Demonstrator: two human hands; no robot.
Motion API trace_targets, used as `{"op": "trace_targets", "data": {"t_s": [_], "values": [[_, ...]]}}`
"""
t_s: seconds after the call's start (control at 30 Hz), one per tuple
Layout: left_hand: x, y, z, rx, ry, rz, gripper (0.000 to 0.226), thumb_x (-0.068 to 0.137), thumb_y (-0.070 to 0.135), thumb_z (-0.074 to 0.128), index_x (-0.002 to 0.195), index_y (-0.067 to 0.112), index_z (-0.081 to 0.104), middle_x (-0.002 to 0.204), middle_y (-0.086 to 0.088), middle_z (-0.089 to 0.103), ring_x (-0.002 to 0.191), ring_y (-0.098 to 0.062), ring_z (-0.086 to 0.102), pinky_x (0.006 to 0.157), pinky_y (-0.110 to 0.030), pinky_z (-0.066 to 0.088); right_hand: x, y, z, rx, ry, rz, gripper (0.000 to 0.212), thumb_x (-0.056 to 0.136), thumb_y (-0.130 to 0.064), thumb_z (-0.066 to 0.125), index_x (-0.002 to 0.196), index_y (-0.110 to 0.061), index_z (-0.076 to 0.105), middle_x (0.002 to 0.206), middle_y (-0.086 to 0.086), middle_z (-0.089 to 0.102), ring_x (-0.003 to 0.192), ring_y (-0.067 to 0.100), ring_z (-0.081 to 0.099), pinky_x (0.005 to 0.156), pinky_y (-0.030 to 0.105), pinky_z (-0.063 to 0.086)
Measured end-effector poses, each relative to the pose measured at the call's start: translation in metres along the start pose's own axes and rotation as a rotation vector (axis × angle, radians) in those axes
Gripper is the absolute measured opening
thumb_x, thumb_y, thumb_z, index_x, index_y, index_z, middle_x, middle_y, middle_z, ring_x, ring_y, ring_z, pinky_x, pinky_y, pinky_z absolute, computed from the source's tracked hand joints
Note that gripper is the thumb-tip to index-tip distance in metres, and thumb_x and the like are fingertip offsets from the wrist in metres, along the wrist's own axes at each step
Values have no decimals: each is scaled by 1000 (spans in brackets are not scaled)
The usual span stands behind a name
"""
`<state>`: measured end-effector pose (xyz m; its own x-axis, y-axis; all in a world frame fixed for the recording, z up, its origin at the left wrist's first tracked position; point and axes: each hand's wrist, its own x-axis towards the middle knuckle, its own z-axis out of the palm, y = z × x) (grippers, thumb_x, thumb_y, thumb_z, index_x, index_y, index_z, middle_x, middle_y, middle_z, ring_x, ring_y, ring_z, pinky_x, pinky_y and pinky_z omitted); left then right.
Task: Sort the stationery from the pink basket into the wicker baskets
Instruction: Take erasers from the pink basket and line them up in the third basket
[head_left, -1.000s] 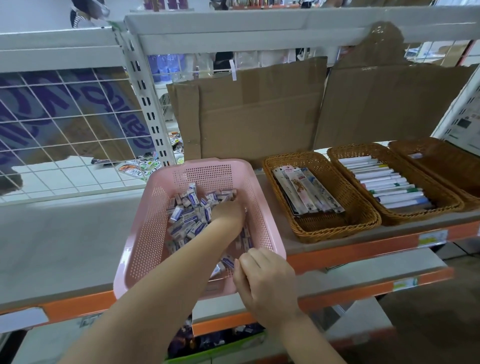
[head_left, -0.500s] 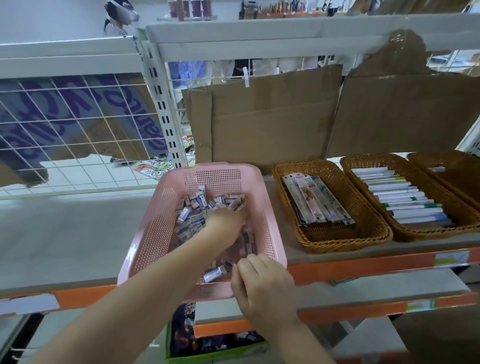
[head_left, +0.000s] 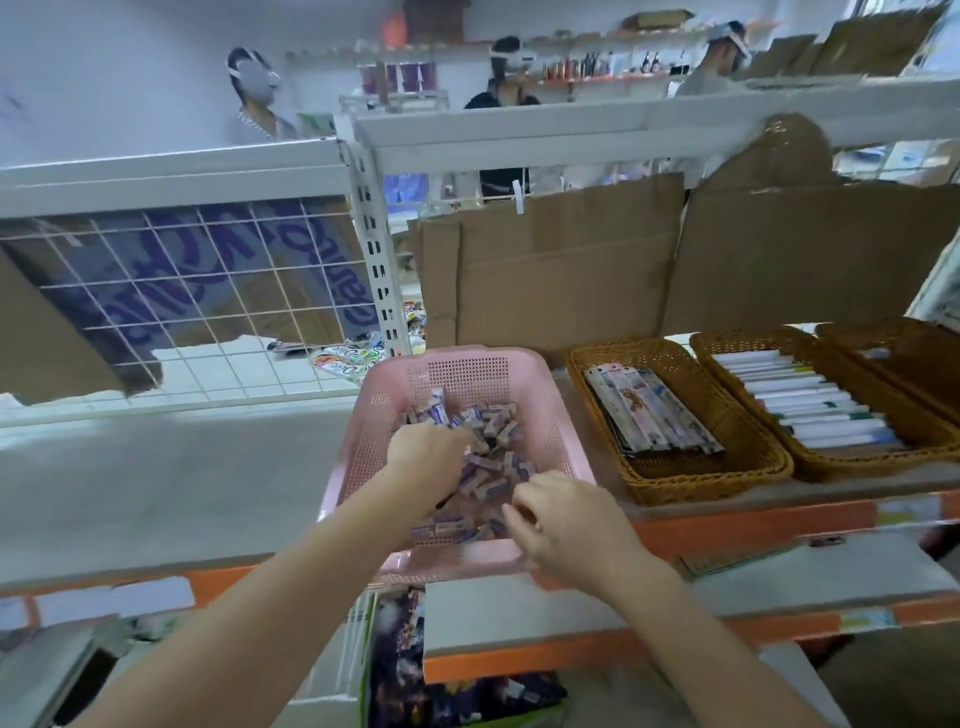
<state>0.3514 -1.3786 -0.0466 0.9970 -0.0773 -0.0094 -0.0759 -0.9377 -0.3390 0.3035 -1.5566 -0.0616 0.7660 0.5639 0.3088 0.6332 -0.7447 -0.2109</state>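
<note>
The perforated plastic basket (head_left: 470, 371) is pale pink, dotted with fine holes. The small wrapped erasers (head_left: 485, 467) in it are purple and white. The three woven wicker baskets (head_left: 748, 470) are golden brown. The long marker pens (head_left: 810, 410) are white with green and blue ends. The metal shelf edge (head_left: 753, 525) is orange, the cardboard sheets (head_left: 571, 270) plain brown.

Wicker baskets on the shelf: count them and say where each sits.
3. The first wicker basket sits right of the pink basket and holds flat packets; the second lies further right, holding pens; the third is at the frame edge, partly cut off.
</note>
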Motion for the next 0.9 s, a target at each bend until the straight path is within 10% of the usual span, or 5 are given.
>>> {"op": "trace_targets", "data": {"t_s": [0.4,0.6,0.9], "values": [[12,24,-59,-124,140,108,34,96,19,44,130,19,45,113,-6,62,102,-28,61,72,-35,45,19,53,-66,-150,-1,184,30,97,-29,40,85,-12,61,83,-1,56,83,16,51,67,31,44],[31,105,-106,-101,234,229,45,94,7,39,137,19,36,110,-8,63,97,-29,62,49,-28,33,-17,127,-112,-244,-13,322,29,97,-29,41,82,-11,57,80,1,54,76,18,53,60,31,43],[77,275,-165,-139,222,359,36,94,7,43,130,15,39,107,-8,65,93,-27,63,55,-30,38,-95,262,-166,-275,-45,480,29,96,-26,43,82,-7,58,82,7,58,75,23,57,64,39,47]]}}
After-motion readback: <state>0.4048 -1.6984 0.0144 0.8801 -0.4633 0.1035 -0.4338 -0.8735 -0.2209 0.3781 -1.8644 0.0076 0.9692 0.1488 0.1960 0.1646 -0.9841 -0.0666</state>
